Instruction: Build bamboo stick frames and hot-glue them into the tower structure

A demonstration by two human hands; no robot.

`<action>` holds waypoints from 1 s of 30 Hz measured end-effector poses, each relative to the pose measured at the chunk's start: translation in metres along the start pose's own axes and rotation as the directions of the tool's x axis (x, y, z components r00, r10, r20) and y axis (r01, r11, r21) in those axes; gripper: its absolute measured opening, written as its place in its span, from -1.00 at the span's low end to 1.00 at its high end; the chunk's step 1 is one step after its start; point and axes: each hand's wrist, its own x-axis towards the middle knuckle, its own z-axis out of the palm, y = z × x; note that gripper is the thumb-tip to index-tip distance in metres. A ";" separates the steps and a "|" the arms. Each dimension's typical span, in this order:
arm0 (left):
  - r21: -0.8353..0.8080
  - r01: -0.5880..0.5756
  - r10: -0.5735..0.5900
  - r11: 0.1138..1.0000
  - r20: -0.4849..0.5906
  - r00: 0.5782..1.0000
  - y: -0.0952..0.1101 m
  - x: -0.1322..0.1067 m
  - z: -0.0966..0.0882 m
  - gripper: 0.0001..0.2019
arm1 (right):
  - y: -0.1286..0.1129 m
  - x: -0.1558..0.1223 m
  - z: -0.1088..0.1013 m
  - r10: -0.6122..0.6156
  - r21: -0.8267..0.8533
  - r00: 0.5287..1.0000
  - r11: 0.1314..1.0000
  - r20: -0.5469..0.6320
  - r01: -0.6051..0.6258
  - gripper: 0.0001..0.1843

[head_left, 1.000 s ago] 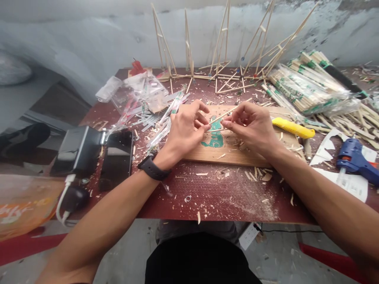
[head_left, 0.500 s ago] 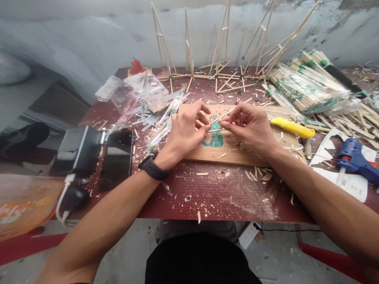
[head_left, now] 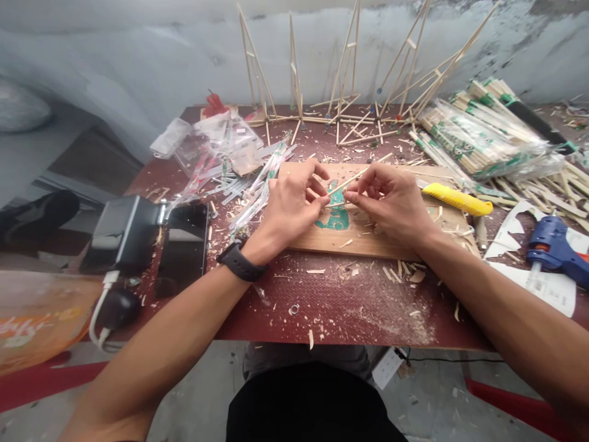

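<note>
Ok, stick (head_left: 338, 189) is over the board (head_left: 317, 243), long axis diag., far end pointing up-right past R hand (head_left: 396, 202). L hand (head_left: 292, 202) has thumb + index closed on its near end, other fingers loosely curled. R fingertips nearly meet by the stick; exact hold, can't tell. Room: shavings-strewn strip, board to near table (head_left: 276, 313) edge; knife (head_left: 458, 197) crowds R side.

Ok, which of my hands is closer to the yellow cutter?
Your right. The right hand is just left of the yellow cutter; the left hand is farther left, beyond the right hand.
</note>
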 end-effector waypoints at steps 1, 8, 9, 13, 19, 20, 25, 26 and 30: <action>-0.003 0.002 -0.002 1.000 0.006 1.000 0.000 0.000 0.000 -0.71 | 0.000 0.000 0.000 -0.002 -0.005 1.000 1.000 0.001 0.002 -0.73; 0.006 0.012 -0.012 1.000 0.021 1.000 0.001 0.001 -0.001 -0.70 | -0.001 -0.001 0.001 0.003 0.025 1.000 1.000 -0.013 -0.003 -0.64; 0.010 0.013 -0.013 1.000 0.023 1.000 0.002 0.001 -0.001 -0.70 | -0.001 -0.001 0.001 0.003 0.025 1.000 1.000 -0.017 -0.002 -0.63; 0.022 -0.006 0.005 1.000 0.034 0.999 0.001 0.001 -0.001 -0.70 | -0.002 -0.001 0.003 -0.036 -0.003 0.999 0.999 -0.023 0.036 -0.60; 0.022 -0.078 0.077 0.997 0.050 0.996 -0.005 0.003 -0.002 -0.67 | -0.002 -0.001 0.004 -0.034 -0.028 0.999 0.999 0.005 0.034 -0.58; 0.012 -0.080 0.079 0.997 0.055 0.995 -0.006 0.004 -0.001 -0.67 | -0.002 -0.001 0.003 -0.031 -0.027 0.999 0.999 0.008 0.031 -0.58; -0.045 -0.076 0.078 0.996 0.051 0.996 -0.010 0.006 0.000 -0.69 | -0.002 0.000 0.002 -0.021 -0.021 0.999 1.000 0.029 0.022 -0.56; -0.047 -0.077 0.079 0.996 0.051 0.996 -0.010 0.006 0.000 -0.69 | -0.002 0.000 0.002 -0.022 -0.024 0.999 0.999 0.029 0.023 -0.56; -0.029 -0.085 0.087 0.996 0.060 0.994 -0.011 0.007 0.000 -0.69 | -0.003 0.000 0.004 -0.041 -0.013 0.999 0.999 0.031 0.041 -0.55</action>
